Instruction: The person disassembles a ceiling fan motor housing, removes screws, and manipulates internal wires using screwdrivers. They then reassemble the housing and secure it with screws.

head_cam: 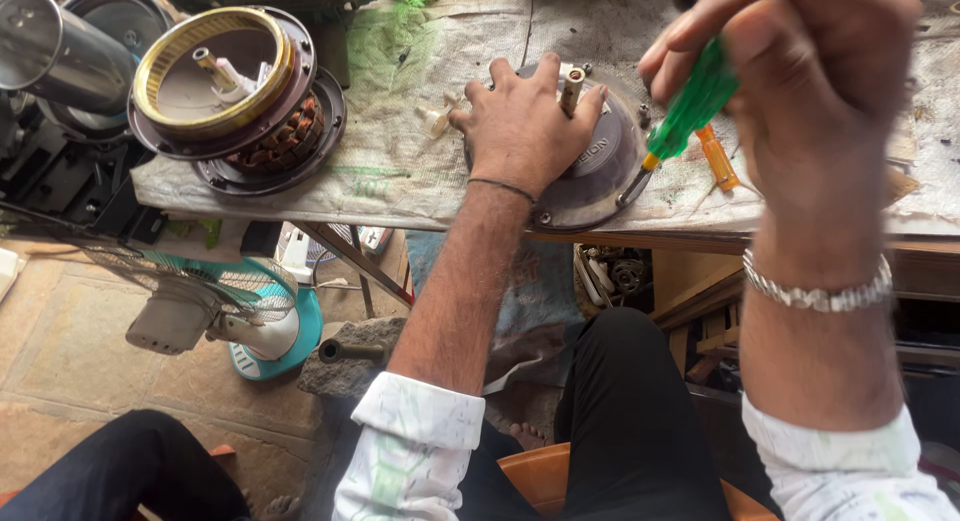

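left hand [522,126] is pressing flat, fingers spread, on the round grey motor housing [600,171], its shaft [572,89] sticking up between the fingers | right hand [810,81] is gripping closed around a green-handled screwdriver [690,106], tip seemingly touching the housing's right edge | orange tool [717,157] is lying just right of the housing | opened motor with copper windings [235,91] is sitting well left of it

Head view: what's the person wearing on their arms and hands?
Both hands are bare, no gloves. Left hand: a thin dark band at the wrist, and a white sleeve with pale green markings rolled up the forearm. Right hand: a silver chain-link bracelet and a matching rolled white sleeve.
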